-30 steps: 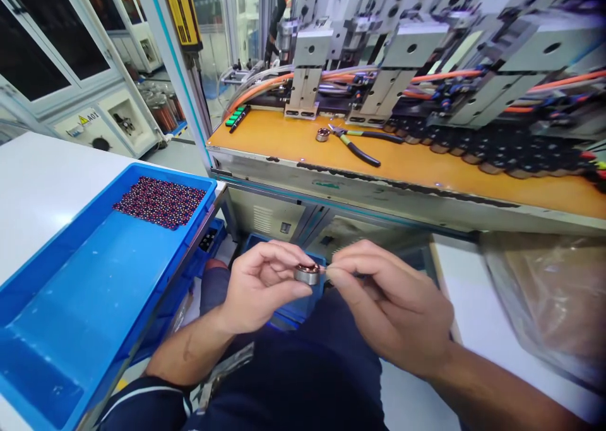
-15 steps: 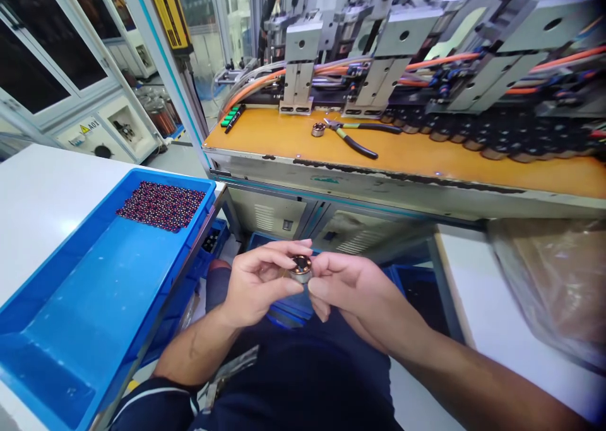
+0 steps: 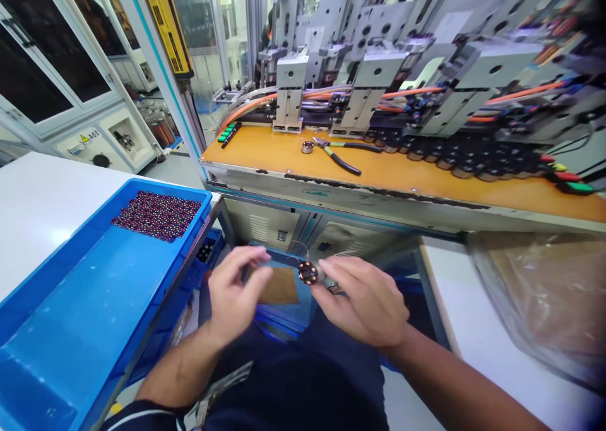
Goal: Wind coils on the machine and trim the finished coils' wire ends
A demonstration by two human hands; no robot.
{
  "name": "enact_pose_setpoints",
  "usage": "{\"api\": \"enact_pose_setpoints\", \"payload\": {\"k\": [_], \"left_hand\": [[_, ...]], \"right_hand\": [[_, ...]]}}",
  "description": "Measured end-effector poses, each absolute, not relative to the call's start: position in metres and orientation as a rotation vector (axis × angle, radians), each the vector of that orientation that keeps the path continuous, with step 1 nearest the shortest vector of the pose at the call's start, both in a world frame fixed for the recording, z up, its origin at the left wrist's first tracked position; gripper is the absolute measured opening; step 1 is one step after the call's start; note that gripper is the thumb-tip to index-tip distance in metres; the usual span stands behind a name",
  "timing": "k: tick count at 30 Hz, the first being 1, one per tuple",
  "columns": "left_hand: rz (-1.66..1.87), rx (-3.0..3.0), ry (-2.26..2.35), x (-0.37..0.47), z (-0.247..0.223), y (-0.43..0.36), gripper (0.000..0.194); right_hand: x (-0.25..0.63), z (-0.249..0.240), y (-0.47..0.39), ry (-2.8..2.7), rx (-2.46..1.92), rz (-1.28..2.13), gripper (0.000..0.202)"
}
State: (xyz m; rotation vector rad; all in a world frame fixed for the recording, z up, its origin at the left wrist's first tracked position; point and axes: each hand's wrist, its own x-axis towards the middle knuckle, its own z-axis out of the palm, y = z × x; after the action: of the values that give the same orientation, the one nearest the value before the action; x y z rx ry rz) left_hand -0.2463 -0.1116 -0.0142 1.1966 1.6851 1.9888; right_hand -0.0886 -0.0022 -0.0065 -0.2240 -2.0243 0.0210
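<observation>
My right hand (image 3: 364, 298) pinches a small motor stator (image 3: 308, 272) between thumb and fingers. The stator is a ring with copper windings around a dark centre, and its wound face is turned to the left and up. A thin wire seems to curve up from it. To the left, apart from the stator, my left hand (image 3: 239, 289) is empty, with thumb and fingers spread and slightly blurred.
A blue tray (image 3: 101, 292) with many small wound parts (image 3: 158, 215) lies at left. On the orange bench (image 3: 265, 153) are cutting pliers (image 3: 338, 156), another stator (image 3: 307, 147) and a row of dark cylindrical parts (image 3: 449, 156). Machinery stands behind. A plastic-wrapped box (image 3: 544, 292) is at right.
My left hand has let go of the stator and moved left. My right hand now holds it alone, turned so its wound face points more toward the camera. The view has shifted slightly.
</observation>
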Motion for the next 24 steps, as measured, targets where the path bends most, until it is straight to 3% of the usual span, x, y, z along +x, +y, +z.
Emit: {"api": "enact_pose_setpoints", "payload": {"k": [4,9,15,24], "left_hand": [[1.771,1.729,1.67,-0.231,0.008,-0.123,0.05],[1.681,1.802,1.614,-0.234,0.016,-0.117,0.03],[1.679,1.97,1.581,-0.24,0.013,-0.118,0.033],[1.703,1.295,1.245,-0.237,0.009,-0.116,0.022]], "right_hand": [[-0.085,-0.017,0.004,-2.049,-0.014,-0.098,0.024],[-0.086,-0.01,-0.007,-2.075,-0.025,-0.009,0.025],[-0.081,0.011,-0.021,-2.073,-0.117,0.638,0.021],[-0.087,0.01,-0.027,-1.879,-0.275,1.045,0.014]]}}
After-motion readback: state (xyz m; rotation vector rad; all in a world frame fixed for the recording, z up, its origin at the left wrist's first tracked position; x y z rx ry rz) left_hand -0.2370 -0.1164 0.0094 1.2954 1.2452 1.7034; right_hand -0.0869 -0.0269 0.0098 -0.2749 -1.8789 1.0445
